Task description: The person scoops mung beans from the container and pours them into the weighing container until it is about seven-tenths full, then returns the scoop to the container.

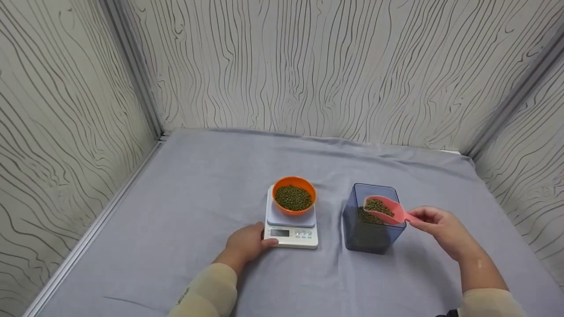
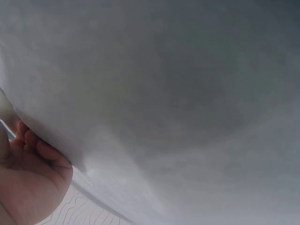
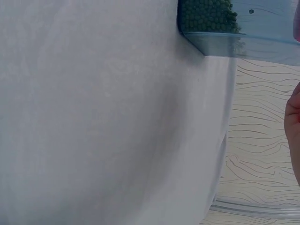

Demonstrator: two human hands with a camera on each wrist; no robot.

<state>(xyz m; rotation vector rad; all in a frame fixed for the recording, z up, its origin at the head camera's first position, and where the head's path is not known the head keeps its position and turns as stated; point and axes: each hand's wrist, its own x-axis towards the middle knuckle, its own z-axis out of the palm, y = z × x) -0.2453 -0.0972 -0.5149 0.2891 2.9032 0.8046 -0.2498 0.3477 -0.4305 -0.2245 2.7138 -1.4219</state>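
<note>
My left hand [image 1: 246, 241] grips the front left corner of a white kitchen scale [image 1: 291, 221], its thumb lying on top beside the display. An orange bowl [image 1: 294, 181] holding green beans [image 1: 293, 198], probably mung beans, sits on the weighing plate. Pinched by the handle in my right hand [image 1: 447, 226] is a pink scoop [image 1: 398, 214] loaded with beans. It is over the mouth of a clear bluish container [image 1: 365, 240], which has more beans inside. In the left wrist view, the fingers [image 2: 47, 151] are curled. The right wrist view catches the container's wall [image 3: 267, 44].
A grey cloth [image 1: 211, 185] with a few wrinkles covers the table. Wood-grain patterned panels [image 1: 291, 66] stand behind it and on both sides, with grey metal posts [image 1: 132, 66] at the corners. The container stands to the right of the scale, with a gap between them.
</note>
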